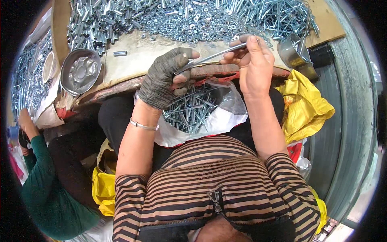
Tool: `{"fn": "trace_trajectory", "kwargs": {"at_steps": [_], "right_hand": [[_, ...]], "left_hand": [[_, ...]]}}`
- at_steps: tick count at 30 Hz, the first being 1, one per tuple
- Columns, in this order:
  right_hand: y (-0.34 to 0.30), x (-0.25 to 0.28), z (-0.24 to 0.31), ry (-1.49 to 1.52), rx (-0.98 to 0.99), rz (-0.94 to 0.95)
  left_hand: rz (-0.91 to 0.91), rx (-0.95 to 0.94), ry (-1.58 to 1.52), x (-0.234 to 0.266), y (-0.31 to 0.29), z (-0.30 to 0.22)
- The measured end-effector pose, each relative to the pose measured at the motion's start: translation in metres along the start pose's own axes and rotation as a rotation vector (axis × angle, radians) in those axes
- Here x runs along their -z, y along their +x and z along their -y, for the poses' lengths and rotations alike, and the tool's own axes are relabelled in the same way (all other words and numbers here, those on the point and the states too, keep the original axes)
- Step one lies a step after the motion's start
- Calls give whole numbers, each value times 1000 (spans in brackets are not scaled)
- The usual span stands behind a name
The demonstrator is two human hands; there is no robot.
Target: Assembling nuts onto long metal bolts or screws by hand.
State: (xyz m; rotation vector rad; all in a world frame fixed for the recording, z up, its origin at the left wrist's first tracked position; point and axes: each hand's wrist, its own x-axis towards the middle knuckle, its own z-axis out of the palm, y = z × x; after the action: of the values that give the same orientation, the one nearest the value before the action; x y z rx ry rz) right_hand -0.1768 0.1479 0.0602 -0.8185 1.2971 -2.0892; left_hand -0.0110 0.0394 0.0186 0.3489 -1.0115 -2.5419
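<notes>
Head view, sole entry. Metal rod (219,53), one, slender, held slantwise above the near edge of the work table (129,66), its right end the farther. Left hand (169,76), in a dark fingerless glove: fingers curled, pinching the rod's left end. Right hand (256,60), bare: thumb and fingers pinching the right end; smaller parts under the fingertips, if any, cannot be told.

Done, as judged: a good quantity of metal pieces (189,111) in the open plastic bag (231,117) on the lap, near side; whether all are finished cannot be told. In progress: the single rod, apparently partway.

Left over: large loose stocks on the far side, namely sleeves (94,26) at left, nuts and washers (181,34) at centre, long bolts (270,16) at right. Also one lone sleeve (120,53), right of a grey bowl (69,80). Work overall: seemingly far from exhausted.
</notes>
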Motion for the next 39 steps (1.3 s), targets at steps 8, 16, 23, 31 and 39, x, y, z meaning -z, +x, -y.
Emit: {"fn": "trace_trajectory", "kwargs": {"at_steps": [8, 16, 23, 31, 39], "right_hand": [[-4, 10, -3, -27, 33, 67], [-6, 13, -6, -2, 75, -25], [-9, 14, -9, 26, 38, -3], [-24, 13, -22, -226, -506, 584], [-6, 1, -35, -400, -391, 577]], "left_hand": [[4, 121, 230, 3, 3, -3], [-127, -13, 768, 18, 7, -4], [-155, -40, 560, 3, 9, -3], [-221, -236, -139, 19, 9, 2], [-364, -26, 117, 3, 6, 14]]}}
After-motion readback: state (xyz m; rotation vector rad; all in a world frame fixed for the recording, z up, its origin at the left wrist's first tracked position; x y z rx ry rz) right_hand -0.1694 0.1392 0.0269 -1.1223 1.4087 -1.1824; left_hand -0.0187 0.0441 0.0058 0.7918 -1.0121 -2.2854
